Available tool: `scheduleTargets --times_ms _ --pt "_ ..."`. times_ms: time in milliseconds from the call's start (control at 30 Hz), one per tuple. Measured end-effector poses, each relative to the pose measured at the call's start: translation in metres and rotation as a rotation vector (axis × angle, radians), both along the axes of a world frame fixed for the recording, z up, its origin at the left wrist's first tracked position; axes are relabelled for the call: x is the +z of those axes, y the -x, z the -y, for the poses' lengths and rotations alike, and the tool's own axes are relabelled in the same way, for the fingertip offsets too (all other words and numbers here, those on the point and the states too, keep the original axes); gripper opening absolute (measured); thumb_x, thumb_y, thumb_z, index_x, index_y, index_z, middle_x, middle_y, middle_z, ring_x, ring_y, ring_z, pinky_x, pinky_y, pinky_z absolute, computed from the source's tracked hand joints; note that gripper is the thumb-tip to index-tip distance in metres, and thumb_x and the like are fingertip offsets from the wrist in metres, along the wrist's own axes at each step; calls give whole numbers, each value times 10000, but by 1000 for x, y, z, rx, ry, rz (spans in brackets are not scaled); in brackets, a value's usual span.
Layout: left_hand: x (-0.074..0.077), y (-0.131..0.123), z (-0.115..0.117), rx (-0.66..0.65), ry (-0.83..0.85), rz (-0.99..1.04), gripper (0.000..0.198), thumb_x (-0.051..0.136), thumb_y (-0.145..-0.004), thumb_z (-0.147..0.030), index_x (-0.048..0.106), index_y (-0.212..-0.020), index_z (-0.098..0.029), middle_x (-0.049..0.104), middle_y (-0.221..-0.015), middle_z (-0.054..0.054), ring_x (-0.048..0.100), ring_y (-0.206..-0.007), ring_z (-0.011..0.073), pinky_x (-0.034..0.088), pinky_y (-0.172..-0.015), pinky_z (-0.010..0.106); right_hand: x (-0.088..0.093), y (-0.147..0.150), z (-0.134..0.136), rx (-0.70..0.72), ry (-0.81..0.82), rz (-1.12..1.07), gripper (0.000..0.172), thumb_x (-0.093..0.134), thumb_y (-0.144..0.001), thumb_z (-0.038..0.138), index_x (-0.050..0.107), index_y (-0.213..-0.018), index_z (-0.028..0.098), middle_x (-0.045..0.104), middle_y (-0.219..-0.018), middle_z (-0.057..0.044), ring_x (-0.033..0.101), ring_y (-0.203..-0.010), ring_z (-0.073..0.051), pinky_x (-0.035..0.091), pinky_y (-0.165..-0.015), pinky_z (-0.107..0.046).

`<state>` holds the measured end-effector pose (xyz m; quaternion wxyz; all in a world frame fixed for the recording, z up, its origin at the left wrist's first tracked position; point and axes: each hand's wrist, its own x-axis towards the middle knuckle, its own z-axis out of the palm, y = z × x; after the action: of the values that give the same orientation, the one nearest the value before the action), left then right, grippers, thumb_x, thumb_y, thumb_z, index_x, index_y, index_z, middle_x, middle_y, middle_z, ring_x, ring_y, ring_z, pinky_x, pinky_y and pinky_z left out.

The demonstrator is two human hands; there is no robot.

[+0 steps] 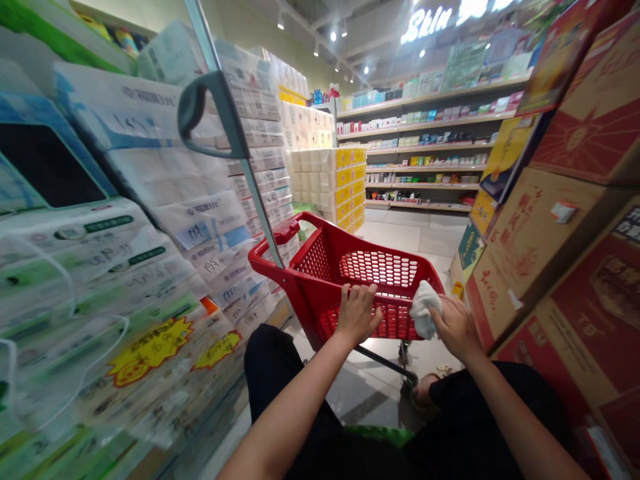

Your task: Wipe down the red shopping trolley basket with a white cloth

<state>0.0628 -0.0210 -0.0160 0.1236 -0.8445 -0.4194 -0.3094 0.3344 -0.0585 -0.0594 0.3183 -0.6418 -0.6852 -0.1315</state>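
Observation:
In front of my knees stands a red plastic shopping cart (310, 283) with perforated walls and a tall metal pole ending in a grey loop handle (233, 120). My left hand (357, 312) grips the near rim of the basket, its fingers curled over the edge. A crumpled white cloth (425, 310) is bunched in my right hand (456, 327), pressed against the rim near the basket's right corner. The fingertips of my right hand are partly hidden by the cloth. Black bars and caster wheels (410, 379) show beneath the basket.
Stacked packs of tissue paper (200, 213) rise close on the left, with a dark screen (53, 163) among them. Piled cardboard cartons (555, 220) wall the right side. Shelves of small boxes (425, 127) line the back, beyond a pale tiled floor (425, 237).

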Motion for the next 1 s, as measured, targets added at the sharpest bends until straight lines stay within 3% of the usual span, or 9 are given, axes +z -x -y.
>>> scheduleTargets --times_ms 67,200,300,467,567,667,733,833,1000 --pt "6 -2 4 -5 19 42 446 502 -888 -374 448 -1308 -230 563 -1140 71 481 -1072 246 252 -1095 505 4 19 -5 6 3 -7 439 322 -952 472 614 -1109 184 636 -1157 -115 505 -1188 -269 321 -1043 -469" --pt "14 -8 11 -108 72 109 439 465 -933 -386 406 -1346 -250 569 -1209 51 492 -1130 218 226 -1135 472 18 69 -14 152 31 4 431 339 -951 456 514 -1263 216 606 -1244 -76 502 -1200 -241 234 -1112 -474" --pt "16 -12 12 -189 120 176 509 458 -944 -320 297 -1415 -215 577 -1224 53 494 -1168 187 196 -1169 440 30 88 -15 210 57 -62 439 325 -957 426 447 -1322 216 583 -1284 -77 521 -1185 -224 281 -1090 -436" --pt "20 -13 3 -191 154 232 522 429 -918 -165 320 -1414 -283 602 -1124 14 513 -1117 166 227 -1157 445 36 60 -10 159 131 -170 412 250 -982 439 489 -1271 269 646 -1172 -34 578 -1088 -206 383 -977 -390" --pt "27 -15 -1 -149 132 198 485 485 -871 -155 461 -1324 -324 569 -1098 20 499 -1103 191 256 -1134 458 27 34 -7 96 130 -132 412 264 -974 449 559 -1175 243 668 -1074 -51 586 -1026 -219 401 -924 -383" --pt "35 -23 -2 -110 84 143 382 569 -813 -184 571 -1177 -298 486 -1239 51 430 -1199 244 280 -1111 467 15 22 -5 109 94 -49 381 280 -965 400 583 -1114 223 655 -1043 -64 564 -1027 -223 383 -929 -381" --pt "38 -33 -1 -155 100 54 301 584 -819 -235 574 -1118 -259 494 -1230 63 458 -1162 243 352 -1059 432 9 23 -5 103 59 10 331 326 -942 363 574 -1099 210 637 -1037 -73 543 -1032 -233 364 -946 -396" --pt "37 -55 2 -206 161 -104 216 518 -890 -329 547 -1072 -216 561 -1054 65 545 -980 213 462 -903 375 3 25 -6 98 18 95 313 457 -852 335 541 -1109 178 606 -1016 -92 518 -1015 -258 365 -935 -412" --pt "25 -99 5 -201 121 -205 164 420 -954 -284 526 -1017 -175 568 -976 72 579 -874 196 487 -771 324 -7 22 -9 109 -56 170 385 540 -759 316 510 -1097 134 562 -977 -119 491 -957 -278 382 -911 -434"
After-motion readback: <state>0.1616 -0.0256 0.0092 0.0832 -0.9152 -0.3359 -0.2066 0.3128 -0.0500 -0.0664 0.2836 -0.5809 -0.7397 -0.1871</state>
